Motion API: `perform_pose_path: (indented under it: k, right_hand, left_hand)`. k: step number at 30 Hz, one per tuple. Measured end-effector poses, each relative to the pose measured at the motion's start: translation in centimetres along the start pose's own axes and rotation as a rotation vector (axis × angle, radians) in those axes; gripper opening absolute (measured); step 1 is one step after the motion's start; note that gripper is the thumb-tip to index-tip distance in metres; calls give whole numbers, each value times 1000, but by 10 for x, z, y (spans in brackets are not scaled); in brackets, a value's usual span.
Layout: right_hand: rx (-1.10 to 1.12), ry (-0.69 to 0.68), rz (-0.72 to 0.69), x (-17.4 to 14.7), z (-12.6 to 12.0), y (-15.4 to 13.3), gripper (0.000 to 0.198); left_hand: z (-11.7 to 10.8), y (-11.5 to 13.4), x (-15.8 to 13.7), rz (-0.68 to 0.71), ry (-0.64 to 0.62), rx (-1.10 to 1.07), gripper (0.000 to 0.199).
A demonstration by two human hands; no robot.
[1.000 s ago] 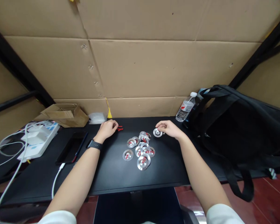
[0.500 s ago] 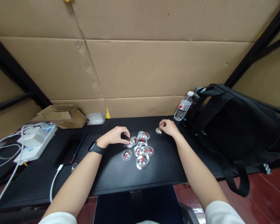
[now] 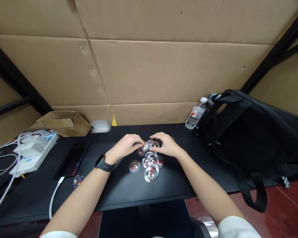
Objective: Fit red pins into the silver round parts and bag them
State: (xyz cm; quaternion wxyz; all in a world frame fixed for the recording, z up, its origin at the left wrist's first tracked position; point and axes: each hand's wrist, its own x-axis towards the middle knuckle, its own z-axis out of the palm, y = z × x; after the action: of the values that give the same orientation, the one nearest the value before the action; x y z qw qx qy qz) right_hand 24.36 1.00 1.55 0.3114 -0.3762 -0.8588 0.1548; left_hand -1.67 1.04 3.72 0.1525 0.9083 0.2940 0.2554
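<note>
Several shiny round metal discs with red marks lie overlapping on the black desk, among them a front disc and a lone disc to the left. My left hand, with a dark watch on its wrist, pinches a metal disc at the upper left of the pile. My right hand reaches in from the right, thumb and fingers apart around the pile's upper discs. Its fingertips partly cover those discs. Behind this hand, a sliver of another disc shows.
A water bottle and a black backpack stand on the right. To the left are a phone, a white power strip with cables, a paper bag and a clear plastic packet. Cardboard walls the back.
My right hand has moved left, away from the disc at the right, to the top of the pile. My left hand has shifted slightly right and up with a disc.
</note>
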Motion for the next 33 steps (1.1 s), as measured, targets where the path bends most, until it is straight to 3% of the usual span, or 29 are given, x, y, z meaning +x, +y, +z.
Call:
perform_pose_path:
  k: [2, 7, 13, 17, 22, 27, 33]
  right_hand:
    - [-3, -29, -33, 1, 8, -13, 57]
    - [49, -30, -40, 1, 18, -25, 34]
    - [165, 115, 40, 1, 16, -21, 43]
    - [294, 147, 87, 1, 16, -18, 41]
    - [417, 122, 146, 1, 19, -19, 45]
    - [482, 66, 107, 0, 18, -22, 51]
    - [490, 53, 89, -2, 15, -24, 48]
  left_hand:
    - [3, 6, 1, 20, 46, -6, 14]
    - [13, 15, 1, 74, 149, -14, 12]
    - [23, 18, 2, -93, 479, -6, 11]
    - [32, 18, 3, -60, 451, 46, 14]
    - [43, 17, 3, -136, 541, -111, 30]
    - [45, 18, 3, -135, 477, -132, 9]
    - [38, 22, 3, -110, 505, -52, 4]
